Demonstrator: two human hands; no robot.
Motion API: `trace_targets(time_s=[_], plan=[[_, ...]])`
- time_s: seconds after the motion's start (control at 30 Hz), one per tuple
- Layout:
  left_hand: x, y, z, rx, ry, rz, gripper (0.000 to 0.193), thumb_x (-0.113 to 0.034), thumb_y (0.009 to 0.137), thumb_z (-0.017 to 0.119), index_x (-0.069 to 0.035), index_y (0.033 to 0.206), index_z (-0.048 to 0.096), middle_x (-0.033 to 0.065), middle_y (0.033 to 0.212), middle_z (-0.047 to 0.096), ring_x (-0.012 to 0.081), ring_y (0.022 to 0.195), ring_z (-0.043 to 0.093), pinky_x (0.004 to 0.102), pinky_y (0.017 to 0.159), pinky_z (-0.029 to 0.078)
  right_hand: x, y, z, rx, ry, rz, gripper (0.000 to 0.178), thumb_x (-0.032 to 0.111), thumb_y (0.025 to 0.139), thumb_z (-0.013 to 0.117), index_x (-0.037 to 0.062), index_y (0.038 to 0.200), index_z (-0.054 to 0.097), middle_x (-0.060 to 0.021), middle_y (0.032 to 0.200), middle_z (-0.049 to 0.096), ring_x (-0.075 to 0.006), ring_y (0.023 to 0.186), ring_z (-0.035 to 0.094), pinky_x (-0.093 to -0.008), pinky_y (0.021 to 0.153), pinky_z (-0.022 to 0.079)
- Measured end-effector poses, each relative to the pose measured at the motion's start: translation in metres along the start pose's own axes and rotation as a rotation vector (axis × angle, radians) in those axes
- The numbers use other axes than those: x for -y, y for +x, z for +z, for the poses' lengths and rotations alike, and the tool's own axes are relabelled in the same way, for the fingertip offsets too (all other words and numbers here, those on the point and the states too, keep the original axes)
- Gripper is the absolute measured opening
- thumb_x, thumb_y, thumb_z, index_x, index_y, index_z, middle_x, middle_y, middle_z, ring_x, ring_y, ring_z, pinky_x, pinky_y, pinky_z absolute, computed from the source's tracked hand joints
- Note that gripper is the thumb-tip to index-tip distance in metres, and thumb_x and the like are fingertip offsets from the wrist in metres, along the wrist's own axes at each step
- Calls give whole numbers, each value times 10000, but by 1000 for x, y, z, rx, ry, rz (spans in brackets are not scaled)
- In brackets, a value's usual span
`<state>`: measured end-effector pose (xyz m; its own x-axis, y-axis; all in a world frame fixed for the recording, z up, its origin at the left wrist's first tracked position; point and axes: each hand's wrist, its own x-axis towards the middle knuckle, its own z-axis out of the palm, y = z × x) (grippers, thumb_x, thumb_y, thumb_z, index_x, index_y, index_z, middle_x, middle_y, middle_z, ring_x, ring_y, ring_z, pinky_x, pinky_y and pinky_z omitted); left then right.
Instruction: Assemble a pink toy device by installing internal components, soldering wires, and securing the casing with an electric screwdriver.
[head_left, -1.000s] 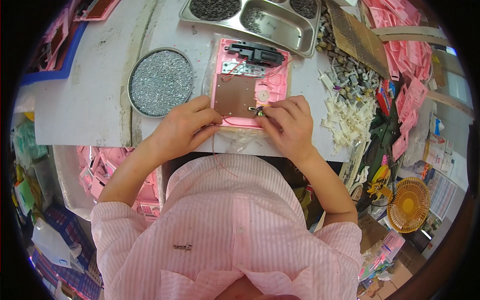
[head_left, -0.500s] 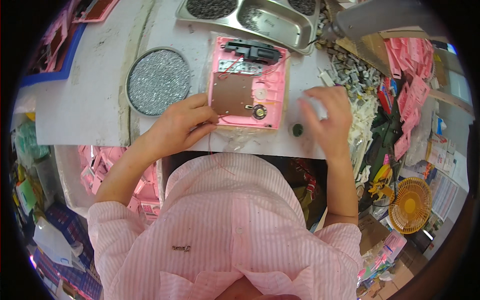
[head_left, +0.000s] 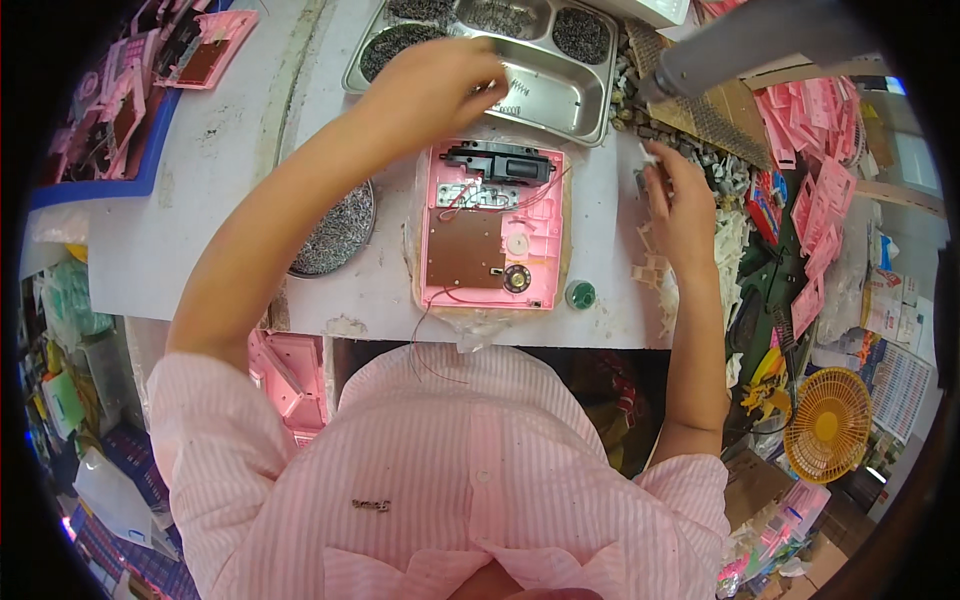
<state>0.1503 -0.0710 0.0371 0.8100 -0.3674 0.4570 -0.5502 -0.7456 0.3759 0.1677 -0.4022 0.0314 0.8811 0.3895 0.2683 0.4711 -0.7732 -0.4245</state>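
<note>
My left hand (head_left: 440, 88) is over the metal compartment tray (head_left: 597, 120). Its fingers are curled together near a few small springs (head_left: 517, 88); whatever is between the fingertips is hidden. At the right, my right hand (head_left: 685, 205) pinches a small white plastic part (head_left: 647, 153) beside the heap of small parts. Between the hands, closer to me, lies an open pink plastic casing (head_left: 548, 228). In it sit a brown circuit board (head_left: 465, 250), a black box-shaped part (head_left: 515, 163) and a round black-rimmed disc (head_left: 517, 278). Thin red wires trail over its near edge.
A round dish of small metal screws (head_left: 335, 237) stands left, partly behind my forearm. A small green-topped round container (head_left: 580, 294) sits right of the casing. A grey arm-like fixture (head_left: 760, 50) juts in at upper right. White parts (head_left: 728, 250) pile along the right edge.
My left hand has left the casing's near left corner and reached over the tray. My right hand has moved up to the parts heap. The whole view has shifted slightly.
</note>
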Motion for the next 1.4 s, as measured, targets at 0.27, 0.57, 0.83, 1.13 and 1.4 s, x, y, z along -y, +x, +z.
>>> trace_targets(time_s=[0.27,0.57,0.83,1.13,1.4], plan=[[22,63,49,229,218,-22,151,-158,876,651,-62,982,699,110,976,661,302,983,670,445,806,547,-17,-32,-35,151,915,535,157,130,970,623,45,1102,620,-7,817,636,-109,690,598,-255,597,473],[-114,-82,-11,326,-1302,-675,231,-103,1030,573,19,1213,641,12,887,629,68,741,540,218,658,445,89,-91,-23,301,1112,231,327,12,843,769,-6,1151,659,-72,1064,720,-106,869,671,-206,682,489],[-121,-102,-8,366,-1623,-875,237,-135,1048,548,20,1202,640,-18,813,538,46,678,437,221,585,354,95,-83,-14,272,758,-163,314,25,774,819,29,1071,718,-73,938,737,-169,767,681,-269,650,529],[-127,-95,-30,607,-1542,-809,228,-161,1039,576,31,1144,642,2,897,599,46,762,505,205,646,409,94,-78,-32,419,570,-326,342,87,780,793,27,1108,717,-82,945,703,-271,799,656,-353,723,536],[-112,-106,8,214,-220,-87,304,-201,884,736,-32,1117,638,70,931,589,241,832,590,363,714,492,48,-68,6,209,604,-117,319,100,759,807,81,1071,740,-65,1026,671,-268,973,591,-363,845,487]])
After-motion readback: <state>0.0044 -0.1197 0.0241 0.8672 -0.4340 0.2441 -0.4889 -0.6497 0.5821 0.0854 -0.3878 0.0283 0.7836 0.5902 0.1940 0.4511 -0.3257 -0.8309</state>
